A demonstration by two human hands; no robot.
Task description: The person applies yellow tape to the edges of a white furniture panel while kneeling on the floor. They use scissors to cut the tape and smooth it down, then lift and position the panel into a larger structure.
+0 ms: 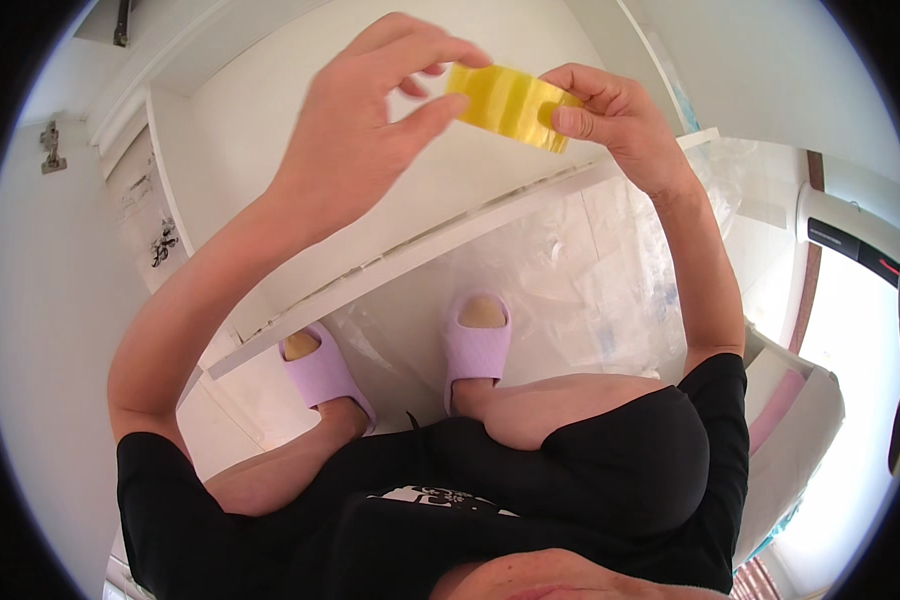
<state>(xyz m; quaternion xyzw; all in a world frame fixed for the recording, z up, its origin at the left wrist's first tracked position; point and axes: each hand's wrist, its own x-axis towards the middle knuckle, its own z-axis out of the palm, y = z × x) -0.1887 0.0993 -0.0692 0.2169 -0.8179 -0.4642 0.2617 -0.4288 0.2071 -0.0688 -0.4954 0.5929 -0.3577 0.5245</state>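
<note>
A shiny, see-through yellow strip [511, 103], which looks like tape or film, is stretched between my hands above a white cabinet panel. My right hand [615, 120] pinches the strip's right end, with the thumb in front and the fingers behind. At the other end, my left hand [370, 110] has its thumb and forefinger curved onto the strip, one at the end and one at the upper edge. The left fingers are slightly blurred.
A white cabinet with a raised front edge [410, 245] lies before me. Clear plastic sheeting [580, 270] covers the floor by my feet in lilac slippers [477, 345]. To the left stands a white door with a metal hinge [53, 148]. A pale box [800, 420] is at my right.
</note>
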